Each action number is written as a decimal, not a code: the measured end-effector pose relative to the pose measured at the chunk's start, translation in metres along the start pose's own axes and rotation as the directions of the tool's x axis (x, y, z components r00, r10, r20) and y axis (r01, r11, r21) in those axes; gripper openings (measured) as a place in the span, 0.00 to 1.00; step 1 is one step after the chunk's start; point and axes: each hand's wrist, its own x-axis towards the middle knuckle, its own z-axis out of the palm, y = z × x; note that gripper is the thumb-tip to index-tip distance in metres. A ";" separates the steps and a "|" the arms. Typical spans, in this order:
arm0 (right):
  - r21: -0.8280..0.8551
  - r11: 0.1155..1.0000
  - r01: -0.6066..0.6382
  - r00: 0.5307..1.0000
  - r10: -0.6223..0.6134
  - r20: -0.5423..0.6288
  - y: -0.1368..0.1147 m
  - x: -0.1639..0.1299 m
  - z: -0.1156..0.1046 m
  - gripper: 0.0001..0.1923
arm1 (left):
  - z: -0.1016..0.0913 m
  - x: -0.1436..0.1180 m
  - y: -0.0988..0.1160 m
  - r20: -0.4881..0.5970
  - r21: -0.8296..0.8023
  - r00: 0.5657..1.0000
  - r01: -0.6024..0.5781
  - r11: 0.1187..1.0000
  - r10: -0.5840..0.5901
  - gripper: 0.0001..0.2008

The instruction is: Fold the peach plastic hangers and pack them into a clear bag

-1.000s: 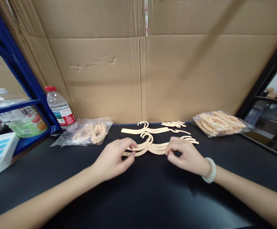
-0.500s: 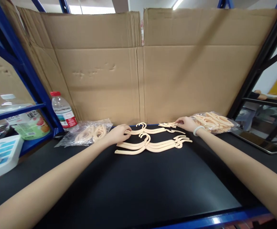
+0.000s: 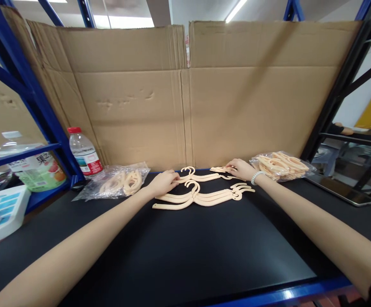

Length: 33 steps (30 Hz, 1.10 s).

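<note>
Two groups of peach plastic folding hangers lie flat in the middle of the black table. The fingers of my left hand [image 3: 164,183] are closed on the left end of the rear hangers [image 3: 206,177]. In front of them, apart from my hands, lie the stacked front hangers [image 3: 213,199], with several hooked ends at the right. My right hand [image 3: 242,169], a beaded bracelet on its wrist, is at the right end of a small pile of peach hanger parts [image 3: 219,169]. Its fingers are curled down onto the pile; their tips are partly hidden.
On the left lie a clear bag with peach loops [image 3: 132,182], a red-capped bottle [image 3: 86,154] and a white-and-blue tray [image 3: 4,209]. A full bag of peach parts [image 3: 281,165] and a flat dark device [image 3: 342,189] are on the right. Cardboard [image 3: 134,115] walls the back.
My left hand has shifted slightly right along the rear hangers. My right hand has moved a little left over the small pile. The view has tilted slightly.
</note>
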 end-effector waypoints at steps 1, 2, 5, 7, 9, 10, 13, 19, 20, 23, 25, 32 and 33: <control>0.006 1.000 0.010 1.000 -0.009 -0.003 -0.003 -0.001 -0.002 0.11 | 0.001 0.000 0.000 -0.004 -0.004 1.000 0.001 1.000 -0.001 0.06; 0.012 1.000 0.020 1.000 -0.020 0.002 -0.005 -0.002 -0.003 0.10 | 0.002 0.001 0.000 -0.008 -0.010 1.000 0.003 1.000 -0.003 0.06; 0.026 0.998 0.051 0.998 -0.052 0.041 -0.013 -0.005 -0.005 0.08 | 0.003 0.001 0.001 -0.023 -0.037 1.000 0.010 0.999 -0.011 0.06; 0.030 0.998 0.060 0.997 -0.062 0.052 -0.018 -0.008 -0.005 0.09 | 0.002 0.001 0.002 -0.041 -0.061 0.999 0.021 0.998 -0.023 0.06; 0.031 0.998 0.058 0.997 -0.059 0.048 -0.022 -0.010 -0.005 0.10 | 0.002 -0.001 0.004 -0.065 -0.084 0.997 0.043 0.996 -0.048 0.06; 0.030 0.998 0.053 0.998 -0.054 0.044 -0.024 -0.011 -0.004 0.09 | 0.001 -0.001 0.005 -0.076 -0.096 0.995 0.058 0.994 -0.065 0.06; 0.019 1.000 0.023 1.000 -0.023 0.021 -0.028 -0.013 -0.003 0.07 | -0.001 -0.003 0.010 -0.115 -0.142 0.987 0.099 0.985 -0.116 0.05; -0.007 0.999 -0.050 0.989 0.049 -0.141 -0.036 -0.020 -0.012 0.05 | -0.009 -0.016 0.020 -0.241 -0.281 0.953 0.116 0.953 -0.186 0.04; 0.002 0.999 -0.052 0.982 0.051 -0.183 -0.038 -0.023 -0.016 0.06 | -0.011 -0.022 0.022 -0.263 -0.306 0.945 0.110 0.946 -0.195 0.05; 0.062 0.997 -0.042 0.949 0.059 -0.310 -0.045 -0.032 -0.033 0.09 | -0.014 -0.046 0.032 -0.299 -0.378 0.932 0.080 0.922 -0.204 0.08; 0.110 0.993 -0.038 0.918 0.078 -0.388 -0.052 -0.040 -0.042 0.12 | -0.014 -0.064 0.041 -0.306 -0.423 0.931 0.055 0.905 -0.199 0.09; 0.839 0.536 -0.088 0.941 0.320 -0.106 -0.092 -0.071 -0.048 0.20 | -0.009 -0.094 0.066 -0.293 -0.496 0.932 0.044 0.867 -0.215 0.06; 0.889 0.446 -0.103 0.949 0.311 -0.046 -0.098 -0.075 -0.048 0.20 | -0.008 -0.095 0.066 -0.293 -0.495 0.934 0.037 0.868 -0.206 0.06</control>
